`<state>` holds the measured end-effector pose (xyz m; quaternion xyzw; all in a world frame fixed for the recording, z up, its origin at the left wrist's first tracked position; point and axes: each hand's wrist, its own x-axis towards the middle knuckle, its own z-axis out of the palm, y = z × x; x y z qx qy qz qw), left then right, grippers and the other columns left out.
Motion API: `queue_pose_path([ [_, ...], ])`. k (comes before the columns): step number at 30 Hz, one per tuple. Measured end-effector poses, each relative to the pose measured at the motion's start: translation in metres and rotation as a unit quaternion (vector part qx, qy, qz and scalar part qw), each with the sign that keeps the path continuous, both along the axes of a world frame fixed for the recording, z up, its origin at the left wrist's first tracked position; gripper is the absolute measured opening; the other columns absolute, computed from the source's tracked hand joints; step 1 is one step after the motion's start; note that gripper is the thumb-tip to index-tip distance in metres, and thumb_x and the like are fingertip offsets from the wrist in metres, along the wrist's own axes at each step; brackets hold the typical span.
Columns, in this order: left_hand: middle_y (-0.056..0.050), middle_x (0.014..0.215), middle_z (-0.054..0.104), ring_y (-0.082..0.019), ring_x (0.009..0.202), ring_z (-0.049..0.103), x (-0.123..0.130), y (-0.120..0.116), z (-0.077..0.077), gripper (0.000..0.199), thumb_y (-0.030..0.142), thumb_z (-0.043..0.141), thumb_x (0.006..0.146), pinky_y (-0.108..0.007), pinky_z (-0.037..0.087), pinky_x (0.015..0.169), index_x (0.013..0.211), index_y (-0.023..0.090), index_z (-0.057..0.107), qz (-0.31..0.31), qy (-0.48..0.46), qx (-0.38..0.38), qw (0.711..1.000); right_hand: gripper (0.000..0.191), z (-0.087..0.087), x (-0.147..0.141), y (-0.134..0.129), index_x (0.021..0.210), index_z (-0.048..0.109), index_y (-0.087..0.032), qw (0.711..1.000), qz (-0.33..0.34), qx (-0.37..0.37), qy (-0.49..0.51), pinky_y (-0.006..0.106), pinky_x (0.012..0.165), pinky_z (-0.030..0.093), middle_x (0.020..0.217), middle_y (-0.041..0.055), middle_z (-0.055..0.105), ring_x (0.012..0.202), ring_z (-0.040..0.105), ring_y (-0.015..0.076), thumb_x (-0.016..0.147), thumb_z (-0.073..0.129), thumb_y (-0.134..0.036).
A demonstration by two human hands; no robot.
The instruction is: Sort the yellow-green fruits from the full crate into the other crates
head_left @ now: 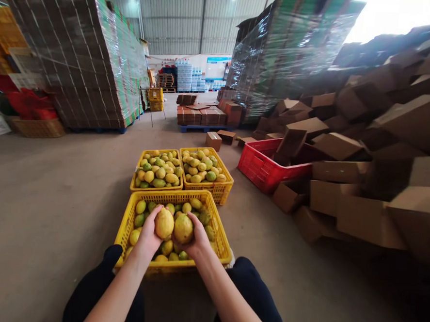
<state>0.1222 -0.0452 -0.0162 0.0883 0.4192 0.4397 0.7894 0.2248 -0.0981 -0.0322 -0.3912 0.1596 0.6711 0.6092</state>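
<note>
My left hand (151, 231) is wrapped round a yellow lemon (165, 224). Close beside it, my right hand (198, 237) grips a rounder, greenish-yellow lemon (183, 228) with brownish marks. Both fruits are held up over the near yellow crate (123, 223), which stands between my knees. Green and yellow lemons (166, 247) lie loose inside that crate, partly hidden by my hands. Just beyond it are two more yellow crates, the far left crate (156, 190) and the far right crate (220, 192), both heaped with lemons.
A red crate (258, 168) with a carton in it stands at the right, against a big pile of cardboard boxes (361, 209). Wrapped pallet stacks (71, 60) rise behind on both sides. Flattened cartons (201, 115) sit on a blue pallet (198, 128) farther off.
</note>
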Motion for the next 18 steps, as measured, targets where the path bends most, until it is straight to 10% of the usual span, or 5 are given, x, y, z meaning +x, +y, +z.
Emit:
queue_pose_path([
  [18,-0.001,0.073,0.067,-0.015,0.061,0.068,-0.018,0.004,-0.001,0.004,0.020,0.060,0.089,-0.030,0.062,0.059,0.087,0.017,0.059,0.065,-0.086,-0.025,0.994,0.016,0.020,0.004,-0.001,0.086,0.062,-0.019,0.994,-0.060,0.068,-0.060,0.029,0.051,0.054,0.063,0.0003,0.069,0.053,0.065,0.0170,0.090,0.060,-0.034],
])
